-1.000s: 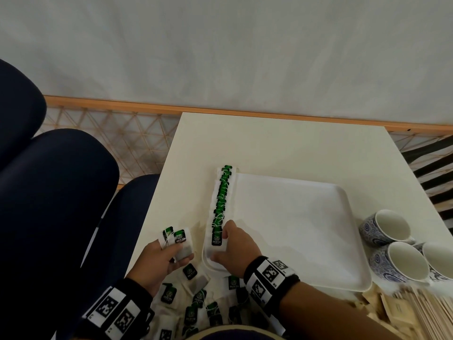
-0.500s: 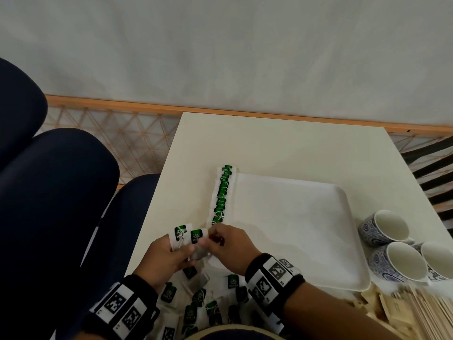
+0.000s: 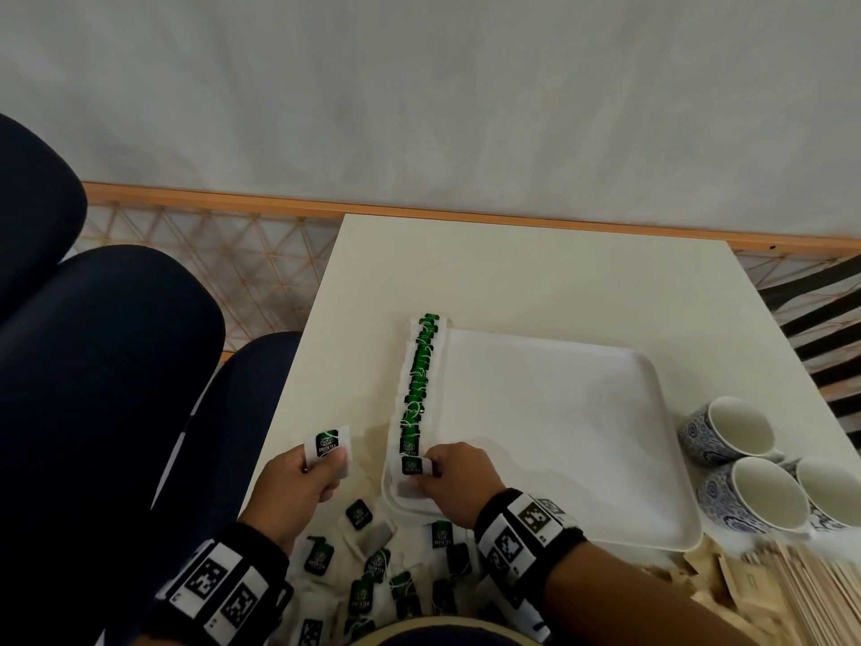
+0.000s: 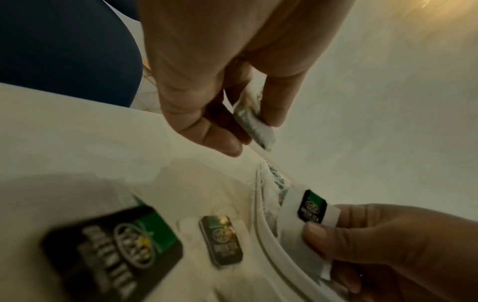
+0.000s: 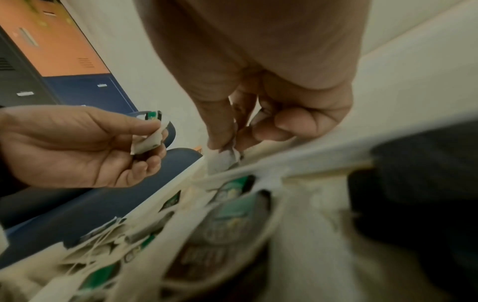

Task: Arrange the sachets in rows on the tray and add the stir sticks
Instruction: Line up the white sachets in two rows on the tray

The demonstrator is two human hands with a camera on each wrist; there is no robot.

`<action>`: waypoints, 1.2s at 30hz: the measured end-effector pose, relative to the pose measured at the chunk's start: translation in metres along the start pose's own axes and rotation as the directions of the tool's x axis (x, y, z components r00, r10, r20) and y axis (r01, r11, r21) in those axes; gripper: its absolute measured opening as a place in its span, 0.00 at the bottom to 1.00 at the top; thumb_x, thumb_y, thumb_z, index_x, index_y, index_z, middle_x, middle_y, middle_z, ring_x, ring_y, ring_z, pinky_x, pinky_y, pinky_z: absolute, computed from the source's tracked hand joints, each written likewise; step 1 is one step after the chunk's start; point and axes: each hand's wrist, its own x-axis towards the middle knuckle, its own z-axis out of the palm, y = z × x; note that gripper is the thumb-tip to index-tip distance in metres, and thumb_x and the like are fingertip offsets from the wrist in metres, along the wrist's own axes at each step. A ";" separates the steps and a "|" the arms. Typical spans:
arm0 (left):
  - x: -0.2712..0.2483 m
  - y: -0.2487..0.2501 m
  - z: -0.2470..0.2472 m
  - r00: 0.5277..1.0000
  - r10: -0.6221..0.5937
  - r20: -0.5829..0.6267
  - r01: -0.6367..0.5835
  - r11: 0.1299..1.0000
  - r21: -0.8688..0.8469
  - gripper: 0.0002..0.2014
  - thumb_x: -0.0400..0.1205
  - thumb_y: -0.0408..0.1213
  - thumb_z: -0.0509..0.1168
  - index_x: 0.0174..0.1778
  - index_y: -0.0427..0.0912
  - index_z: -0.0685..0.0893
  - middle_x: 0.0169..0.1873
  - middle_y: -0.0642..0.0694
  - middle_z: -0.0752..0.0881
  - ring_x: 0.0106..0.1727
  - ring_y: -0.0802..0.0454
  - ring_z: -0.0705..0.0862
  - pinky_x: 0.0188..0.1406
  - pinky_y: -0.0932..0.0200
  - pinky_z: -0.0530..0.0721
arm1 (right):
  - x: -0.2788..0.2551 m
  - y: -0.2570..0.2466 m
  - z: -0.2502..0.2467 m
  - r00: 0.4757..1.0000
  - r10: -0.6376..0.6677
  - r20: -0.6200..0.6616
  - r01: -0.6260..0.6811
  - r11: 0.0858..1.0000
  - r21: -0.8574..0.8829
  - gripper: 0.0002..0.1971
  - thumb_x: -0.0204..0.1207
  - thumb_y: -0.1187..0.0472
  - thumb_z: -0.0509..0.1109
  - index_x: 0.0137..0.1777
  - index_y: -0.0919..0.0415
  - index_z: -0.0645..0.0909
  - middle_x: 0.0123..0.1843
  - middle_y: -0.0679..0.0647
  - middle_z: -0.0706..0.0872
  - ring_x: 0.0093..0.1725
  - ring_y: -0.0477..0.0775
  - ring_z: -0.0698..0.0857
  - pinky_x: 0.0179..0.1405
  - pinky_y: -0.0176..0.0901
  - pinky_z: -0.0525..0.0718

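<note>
A white tray lies on the table, with a row of green-tea sachets overlapping along its left edge. My right hand pinches a sachet at the near end of that row, low over the tray's near-left corner; the same sachet shows in the left wrist view. My left hand hovers left of the tray and pinches another sachet between thumb and fingers. Loose sachets lie piled at the table's near edge. Wooden stir sticks lie at the near right.
Three blue-patterned cups stand right of the tray, with paper packets beside the sticks. Dark blue chairs stand left of the table. The table's left edge runs close to my left hand.
My right hand went to the left hand, took one sachet and came back to the near end of the row. The left hand now holds one sachet instead of two.
</note>
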 end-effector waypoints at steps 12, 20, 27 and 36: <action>-0.006 0.005 0.001 0.999 0.001 0.040 0.000 1.000 -0.030 0.08 0.83 0.31 0.66 0.39 0.33 0.84 0.31 0.41 0.81 0.35 0.45 0.78 0.35 0.52 0.80 | -0.004 -0.003 0.005 0.996 0.063 -0.058 -0.064 0.998 -0.010 0.27 0.67 0.46 0.79 0.52 0.52 0.63 0.36 0.46 0.76 0.32 0.45 0.73 0.27 0.35 0.69; -0.012 0.013 0.008 0.991 -0.075 0.112 0.082 0.994 -0.067 0.06 0.83 0.28 0.63 0.44 0.30 0.84 0.38 0.38 0.82 0.40 0.44 0.80 0.43 0.53 0.84 | 0.001 -0.007 0.006 0.995 0.053 -0.080 -0.056 0.998 -0.031 0.27 0.68 0.44 0.78 0.52 0.52 0.63 0.39 0.46 0.77 0.35 0.48 0.76 0.28 0.38 0.71; -0.014 0.017 0.005 0.988 0.025 0.152 -0.040 0.995 0.093 0.05 0.80 0.26 0.68 0.47 0.38 0.87 0.38 0.40 0.89 0.40 0.46 0.85 0.43 0.53 0.87 | 0.001 -0.011 0.002 0.972 -0.145 -0.184 0.166 0.981 0.102 0.16 0.77 0.39 0.68 0.50 0.50 0.75 0.38 0.44 0.81 0.36 0.43 0.78 0.36 0.34 0.74; -0.016 0.023 0.015 0.971 0.141 0.193 -0.198 0.925 0.324 0.08 0.81 0.31 0.68 0.49 0.51 0.85 0.34 0.47 0.91 0.35 0.58 0.87 0.39 0.62 0.80 | -0.005 -0.009 -0.004 0.977 -0.212 -0.029 0.213 0.976 0.043 0.18 0.73 0.47 0.75 0.28 0.51 0.74 0.30 0.45 0.78 0.30 0.43 0.74 0.31 0.29 0.70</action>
